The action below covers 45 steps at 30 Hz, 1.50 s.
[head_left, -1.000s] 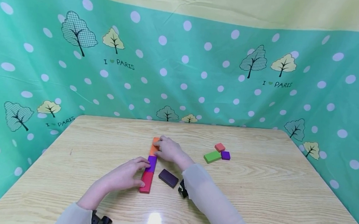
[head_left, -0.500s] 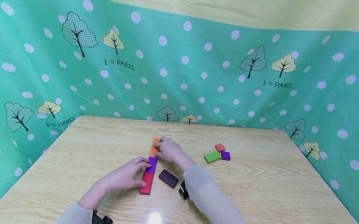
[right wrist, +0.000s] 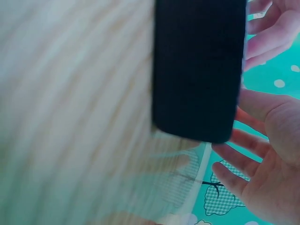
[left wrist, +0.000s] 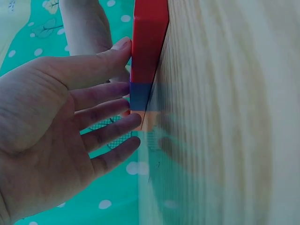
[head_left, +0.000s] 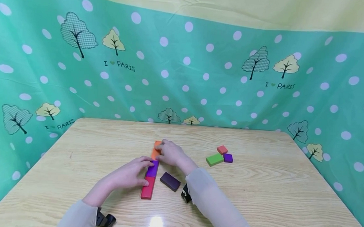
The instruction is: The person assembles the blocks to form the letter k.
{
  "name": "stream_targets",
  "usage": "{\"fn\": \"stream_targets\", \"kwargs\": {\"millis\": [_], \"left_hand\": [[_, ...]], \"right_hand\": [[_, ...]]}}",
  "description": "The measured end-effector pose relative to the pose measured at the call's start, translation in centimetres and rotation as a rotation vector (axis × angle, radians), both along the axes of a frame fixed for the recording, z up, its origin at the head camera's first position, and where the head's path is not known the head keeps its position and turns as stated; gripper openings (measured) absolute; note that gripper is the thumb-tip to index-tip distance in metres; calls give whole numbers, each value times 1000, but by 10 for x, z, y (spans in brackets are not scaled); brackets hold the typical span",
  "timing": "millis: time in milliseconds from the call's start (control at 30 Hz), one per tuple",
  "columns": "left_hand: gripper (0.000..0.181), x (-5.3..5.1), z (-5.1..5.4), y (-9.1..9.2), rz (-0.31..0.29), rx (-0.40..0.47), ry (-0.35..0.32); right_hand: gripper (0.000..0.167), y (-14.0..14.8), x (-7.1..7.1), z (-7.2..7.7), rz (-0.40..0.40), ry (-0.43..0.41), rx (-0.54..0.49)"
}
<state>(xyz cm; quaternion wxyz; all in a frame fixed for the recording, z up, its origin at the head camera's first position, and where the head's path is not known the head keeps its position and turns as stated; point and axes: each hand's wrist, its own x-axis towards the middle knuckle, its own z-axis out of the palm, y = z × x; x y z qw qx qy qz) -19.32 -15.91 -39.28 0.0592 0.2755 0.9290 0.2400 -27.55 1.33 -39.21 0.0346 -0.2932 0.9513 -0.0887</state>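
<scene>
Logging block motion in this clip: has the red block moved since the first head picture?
Yes, slightly: the red block has shifted toward the viewer, judged against the dark block.

Left hand beside red block, wooden tabletop

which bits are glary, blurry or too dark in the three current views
Head view: a bright glare patch on the near part of the table; left wrist view: dim, the red block fairly clear-edged, the table blurred toward the right and faintly reflecting the backdrop; right wrist view: the table blurred at left, the dark block nearly black, surface detail lost.
</scene>
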Motion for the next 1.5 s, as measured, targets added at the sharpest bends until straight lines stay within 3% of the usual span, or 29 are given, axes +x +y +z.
{"fn": "stream_targets", "kwargs": {"millis": [433,700,933,1500], "left_hand": [[62,-8,0,2,26,4,-18],[62,-7,1,1,23,18,-25],[62,-6,1,3,56,18,-50],[62,-5,4,3,62,10,-49]], "right_hand": [[39,3,0,4,5,-20,-28],[38,8,-3,7,26,-31,-36],[33,16,-4,4,24,-25,-25],[32,67,-8,9,-45,-61,-98]]}}
